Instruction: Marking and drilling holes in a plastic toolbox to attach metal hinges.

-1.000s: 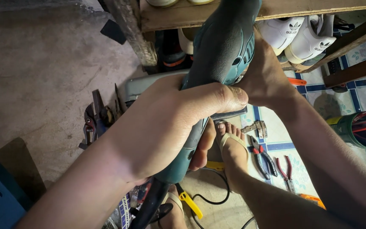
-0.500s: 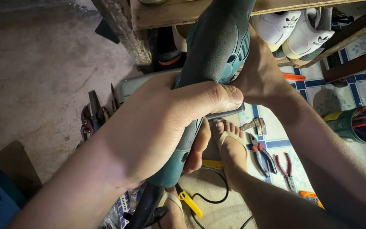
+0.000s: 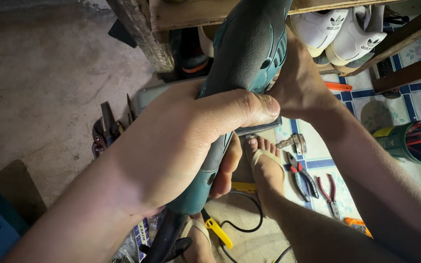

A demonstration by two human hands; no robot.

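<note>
I see one teal power tool (image 3: pixel 249 63), long-bodied, held up in the middle of my view and pointing away toward a wooden shelf (image 3: pixel 191 12). My left hand (image 3: pixel 181 146) is wrapped tight round its rear grip, thumb laid across the top. My right hand (image 3: pixel 300 83) is pressed against the far side of the body near the front; its fingers are hidden behind the tool, so I cannot tell how firmly it grips. One black cord (image 3: pixel 164 241) runs down from the tool's tail.

Under the tool I count two feet; the right foot (image 3: pixel 266 165) wears a pale sandal on the floor. Beside it lie two pairs of red-handled pliers (image 3: pixel 300 178), side by side on the blue-lined tiles, and one small metal hinge (image 3: pixel 293 143) just above them. One yellow-handled tool (image 3: pixel 218 231) lies near the cord. Two white shoes (image 3: pixel 342 29) sit under the shelf. One green can (image 3: pixel 405 141) stands at the right edge, holding several tools.
</note>
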